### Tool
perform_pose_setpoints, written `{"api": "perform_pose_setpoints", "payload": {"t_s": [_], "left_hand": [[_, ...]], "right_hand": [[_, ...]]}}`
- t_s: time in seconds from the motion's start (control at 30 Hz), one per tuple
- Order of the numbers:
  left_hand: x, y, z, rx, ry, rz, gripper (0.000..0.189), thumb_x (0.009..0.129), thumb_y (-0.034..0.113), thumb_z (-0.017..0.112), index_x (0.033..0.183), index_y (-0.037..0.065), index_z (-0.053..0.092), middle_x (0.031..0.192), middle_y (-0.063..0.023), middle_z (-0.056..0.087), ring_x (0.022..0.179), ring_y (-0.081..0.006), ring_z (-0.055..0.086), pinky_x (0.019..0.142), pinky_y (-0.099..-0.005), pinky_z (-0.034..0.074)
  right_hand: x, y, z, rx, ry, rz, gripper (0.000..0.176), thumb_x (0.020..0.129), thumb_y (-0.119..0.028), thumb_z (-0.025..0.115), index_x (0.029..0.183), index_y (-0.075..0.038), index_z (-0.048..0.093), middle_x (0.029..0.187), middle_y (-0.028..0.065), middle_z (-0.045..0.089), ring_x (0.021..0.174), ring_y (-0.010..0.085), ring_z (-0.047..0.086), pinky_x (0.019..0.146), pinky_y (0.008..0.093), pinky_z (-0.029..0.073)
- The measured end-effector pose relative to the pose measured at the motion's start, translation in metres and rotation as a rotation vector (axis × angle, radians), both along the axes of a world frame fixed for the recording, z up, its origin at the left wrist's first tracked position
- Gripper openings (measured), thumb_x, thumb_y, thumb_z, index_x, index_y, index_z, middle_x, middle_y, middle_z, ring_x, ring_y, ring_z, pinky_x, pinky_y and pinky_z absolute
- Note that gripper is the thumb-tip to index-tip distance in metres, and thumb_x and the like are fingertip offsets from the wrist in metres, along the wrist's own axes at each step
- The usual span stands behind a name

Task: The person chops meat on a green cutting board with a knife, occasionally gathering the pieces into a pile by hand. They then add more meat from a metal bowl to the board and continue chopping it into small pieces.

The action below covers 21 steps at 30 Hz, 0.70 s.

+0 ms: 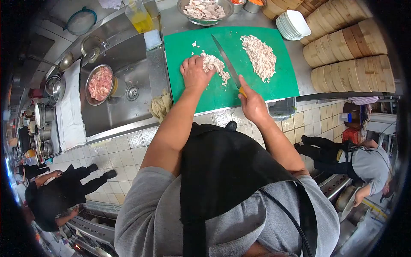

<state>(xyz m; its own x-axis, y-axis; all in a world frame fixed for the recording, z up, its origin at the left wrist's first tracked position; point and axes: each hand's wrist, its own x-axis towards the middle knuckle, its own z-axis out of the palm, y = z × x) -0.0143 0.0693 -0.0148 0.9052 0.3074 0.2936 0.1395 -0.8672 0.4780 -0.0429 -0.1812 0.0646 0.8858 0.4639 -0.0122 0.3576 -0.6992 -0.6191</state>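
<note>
A green cutting board (pixel 184 47) lies on the steel counter. My left hand (pixel 196 73) rests on its left part, fingers spread against a pile of chopped pale meat (pixel 212 63). In my right hand (pixel 253 103) is the yellow handle of a long knife (pixel 226 58). The blade lies slanted over the board, pointing away from me, just right of that pile. A larger heap of finely chopped meat (pixel 260 58) sits on the board's right side, apart from the knife. Beyond the board's far edge stands a metal bowl of meat pieces (pixel 205 10).
A sink (pixel 124 103) at left holds a bowl of raw meat (pixel 100 84). White plates (pixel 295 23) and stacked bamboo steamers (pixel 351 75) stand at right. A cloth (pixel 161 105) hangs by the sink's edge. People stand behind at lower left (pixel 55 197) and lower right (pixel 370 165).
</note>
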Motion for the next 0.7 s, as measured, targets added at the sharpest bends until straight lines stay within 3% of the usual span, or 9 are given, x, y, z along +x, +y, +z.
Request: {"api": "perform_pose_setpoints", "payload": {"t_s": [0.03,0.17,0.23,0.37,0.43,0.6,0.67,0.7], "left_hand": [[0.001,0.001,0.004,-0.050,-0.041,0.021,0.081,0.070,0.048,0.088,0.136,0.009,0.063,0.140,-0.0133,0.057,0.131,-0.0367,0.047,0.115,-0.0563,0.032],[-0.014,0.010,0.024,-0.179,-0.110,-0.020,0.072,0.071,0.038,0.089,0.134,0.012,0.065,0.137,-0.0125,0.059,0.128,-0.0346,0.050,0.111,-0.0513,0.039],[-0.024,0.021,0.024,-0.179,-0.215,-0.096,0.054,0.073,0.028,0.089,0.122,0.013,0.072,0.130,-0.0101,0.063,0.122,-0.0345,0.054,0.105,-0.0464,0.046],[-0.034,0.033,0.010,-0.229,-0.154,-0.178,0.034,0.075,0.019,0.088,0.107,0.012,0.078,0.120,-0.0081,0.068,0.115,-0.0336,0.059,0.098,-0.0437,0.050],[-0.037,0.028,0.012,-0.276,-0.204,-0.169,0.019,0.079,0.015,0.084,0.097,0.011,0.079,0.111,-0.0070,0.071,0.108,-0.0321,0.063,0.093,-0.0420,0.053],[-0.036,0.026,0.014,-0.253,-0.196,-0.164,0.018,0.080,0.016,0.083,0.097,0.011,0.080,0.111,-0.0072,0.072,0.106,-0.0311,0.065,0.093,-0.0416,0.053],[-0.037,0.026,0.013,-0.244,-0.163,-0.162,0.018,0.081,0.018,0.083,0.098,0.010,0.080,0.112,-0.0073,0.072,0.107,-0.0310,0.065,0.094,-0.0412,0.053],[-0.035,0.026,0.014,-0.241,-0.167,-0.163,0.018,0.081,0.017,0.083,0.097,0.010,0.080,0.112,-0.0073,0.073,0.107,-0.0309,0.065,0.094,-0.0411,0.053]], "right_hand": [[-0.002,0.004,0.005,0.025,-0.008,0.020,0.073,0.097,-0.009,0.063,0.162,-0.022,0.034,0.103,0.0290,0.067,0.095,0.0490,0.066,0.083,0.0553,0.052],[-0.008,0.013,0.007,0.078,-0.067,0.094,0.072,0.098,-0.009,0.061,0.162,-0.023,0.033,0.101,0.0279,0.067,0.093,0.0485,0.066,0.083,0.0553,0.052],[-0.011,0.014,0.000,0.043,-0.041,0.104,0.072,0.098,-0.008,0.061,0.162,-0.023,0.033,0.101,0.0276,0.067,0.092,0.0483,0.066,0.082,0.0555,0.052],[-0.008,0.014,-0.005,-0.132,0.037,0.154,0.071,0.098,-0.009,0.060,0.162,-0.025,0.034,0.100,0.0266,0.067,0.088,0.0481,0.066,0.081,0.0561,0.053],[-0.009,0.018,0.007,-0.066,0.001,0.148,0.070,0.098,-0.010,0.060,0.162,-0.025,0.034,0.100,0.0263,0.067,0.087,0.0481,0.066,0.081,0.0562,0.053],[-0.006,0.024,0.005,0.031,-0.128,0.127,0.070,0.098,-0.011,0.060,0.161,-0.026,0.035,0.098,0.0258,0.067,0.085,0.0480,0.067,0.080,0.0559,0.054],[0.003,0.020,-0.012,-0.223,0.000,0.184,0.070,0.097,-0.011,0.060,0.161,-0.027,0.035,0.098,0.0257,0.066,0.086,0.0476,0.067,0.079,0.0556,0.054],[0.004,0.022,-0.006,-0.221,-0.003,0.186,0.070,0.097,-0.011,0.060,0.161,-0.027,0.035,0.098,0.0257,0.066,0.086,0.0476,0.067,0.079,0.0556,0.054]]}}
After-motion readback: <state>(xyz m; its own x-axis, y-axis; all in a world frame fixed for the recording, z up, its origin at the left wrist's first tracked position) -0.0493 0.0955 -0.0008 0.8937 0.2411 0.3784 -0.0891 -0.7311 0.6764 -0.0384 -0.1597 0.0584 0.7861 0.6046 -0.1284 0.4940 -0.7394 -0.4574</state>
